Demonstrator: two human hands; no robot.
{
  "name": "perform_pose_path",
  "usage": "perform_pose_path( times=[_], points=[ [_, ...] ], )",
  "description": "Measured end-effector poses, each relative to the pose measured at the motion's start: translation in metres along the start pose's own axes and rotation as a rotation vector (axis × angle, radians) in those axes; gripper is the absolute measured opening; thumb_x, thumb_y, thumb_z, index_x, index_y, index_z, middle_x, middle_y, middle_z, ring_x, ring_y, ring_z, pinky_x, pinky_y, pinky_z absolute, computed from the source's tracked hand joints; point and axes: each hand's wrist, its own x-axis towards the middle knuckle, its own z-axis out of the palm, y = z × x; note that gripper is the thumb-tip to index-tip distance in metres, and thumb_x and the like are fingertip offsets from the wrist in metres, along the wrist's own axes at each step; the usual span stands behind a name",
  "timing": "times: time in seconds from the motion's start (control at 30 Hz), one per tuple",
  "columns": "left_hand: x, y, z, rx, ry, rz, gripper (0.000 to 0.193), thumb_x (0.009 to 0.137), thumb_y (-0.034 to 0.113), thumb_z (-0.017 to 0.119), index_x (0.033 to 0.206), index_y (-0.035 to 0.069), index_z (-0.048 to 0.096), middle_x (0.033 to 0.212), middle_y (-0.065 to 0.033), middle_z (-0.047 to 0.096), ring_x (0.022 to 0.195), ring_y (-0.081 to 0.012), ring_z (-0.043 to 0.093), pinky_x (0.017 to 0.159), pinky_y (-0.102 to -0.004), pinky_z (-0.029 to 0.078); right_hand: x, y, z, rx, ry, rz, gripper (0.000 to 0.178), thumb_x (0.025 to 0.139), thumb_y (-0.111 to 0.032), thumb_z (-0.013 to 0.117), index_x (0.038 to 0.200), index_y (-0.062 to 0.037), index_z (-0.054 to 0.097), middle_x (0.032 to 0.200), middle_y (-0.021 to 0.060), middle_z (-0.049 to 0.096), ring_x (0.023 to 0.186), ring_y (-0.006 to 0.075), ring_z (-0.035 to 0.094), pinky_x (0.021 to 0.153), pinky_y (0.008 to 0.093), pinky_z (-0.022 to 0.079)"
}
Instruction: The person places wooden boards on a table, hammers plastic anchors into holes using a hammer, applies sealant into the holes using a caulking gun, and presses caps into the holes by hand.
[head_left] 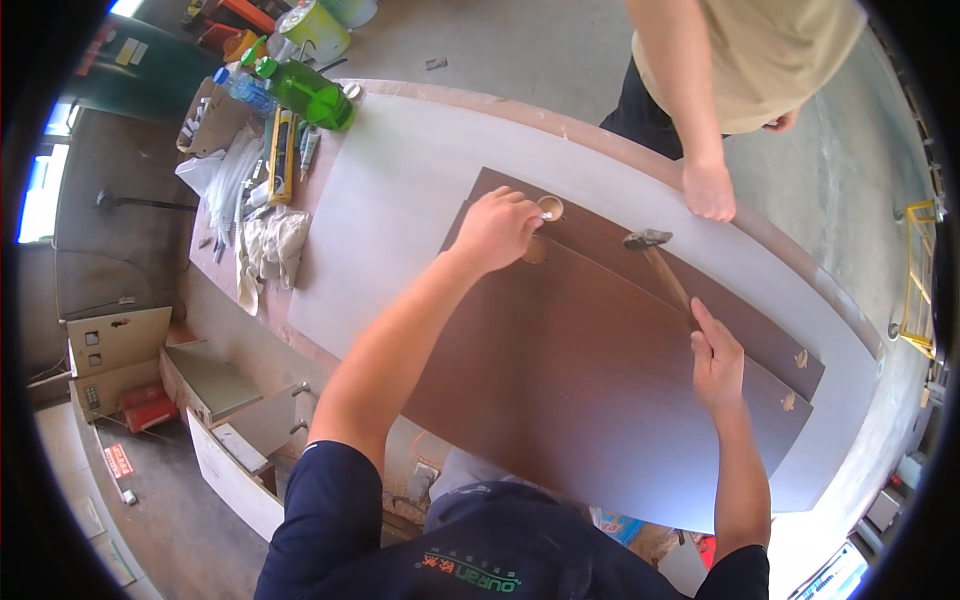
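My left hand (495,232) is closed in a pinch at the far left of two stacked brown panels. A small whitish piece (545,216) shows at its fingertips, beside a round recess (551,208) in the farther panel (640,258); its kind is too small to tell. Another round recess (536,250) lies just below, in the nearer panel (590,350), partly behind the fingers. My right hand (718,355) grips the wooden handle of a hammer (650,240), its dark head raised over the farther panel. Two pale-edged recesses (801,358) sit at the panels' right end.
Across the white-topped table (400,150) stands another person, a closed hand (710,192) resting at the edge. A green bottle (308,95), a yellow tube (283,158) and white gloves (272,248) crowd the left end. An open cabinet (235,440) stands on the floor at left.
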Motion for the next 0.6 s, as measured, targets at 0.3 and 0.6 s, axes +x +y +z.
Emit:
perform_pose_path(
  times=[0.3,0.6],
  points=[
    [0.024,-0.001,0.0,-0.051,-0.233,0.021,0.007,0.083,0.009,0.06,0.084,0.009,0.066,0.078,-0.0059,0.061,0.083,-0.0275,0.059,0.069,-0.0389,0.049,0.071,-0.009,0.034,-0.094,-0.175,-0.082,0.045,0.087,-0.001,0.058,0.13,-0.0151,0.058,0.067,0.0097,0.045,0.057,0.0247,0.046,0.056,0.0319,0.043],
    [0.018,0.005,0.011,-0.043,-0.099,0.022,0.005,0.08,0.008,0.061,0.08,0.009,0.066,0.076,-0.0044,0.062,0.078,-0.0266,0.06,0.066,-0.0384,0.049,0.076,0.014,0.045,-0.125,-0.219,-0.171,0.052,0.085,0.0,0.06,0.132,-0.0213,0.057,0.068,0.0083,0.048,0.055,0.0247,0.048,0.053,0.0354,0.043]
  ],
)
